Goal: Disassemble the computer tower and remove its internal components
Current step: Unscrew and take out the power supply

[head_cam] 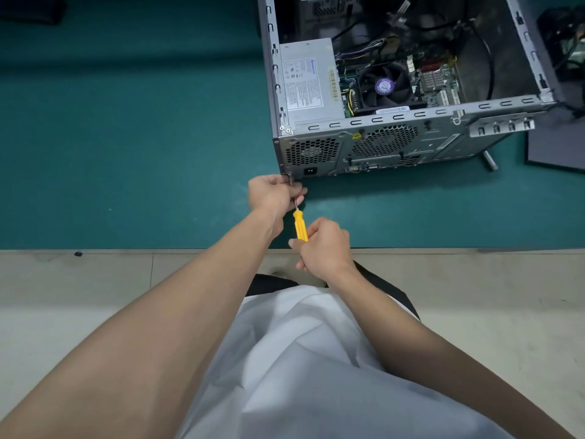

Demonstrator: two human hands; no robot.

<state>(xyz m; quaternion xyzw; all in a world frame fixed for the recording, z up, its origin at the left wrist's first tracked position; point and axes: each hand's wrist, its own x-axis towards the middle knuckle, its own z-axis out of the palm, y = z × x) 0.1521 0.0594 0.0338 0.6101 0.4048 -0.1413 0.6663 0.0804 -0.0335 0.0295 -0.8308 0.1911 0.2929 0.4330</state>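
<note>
The open computer tower (408, 144) lies on its side on the green mat, its rear panel facing me. Inside sit a grey power supply (308, 80), a black CPU fan (384, 85) and the motherboard (440, 83). My right hand (326, 248) grips the yellow handle of a screwdriver (299, 228). The tip meets the lower left corner of the rear panel, by the power supply's socket. My left hand (273, 193) pinches the metal shaft near the tip, right at that corner.
The green mat (133, 137) covers the table; its front edge runs just past my right hand. A dark flat panel (557, 147) lies at the right, with a small metal cylinder (490, 160) beside it. Loose black cables and another part sit at the far right.
</note>
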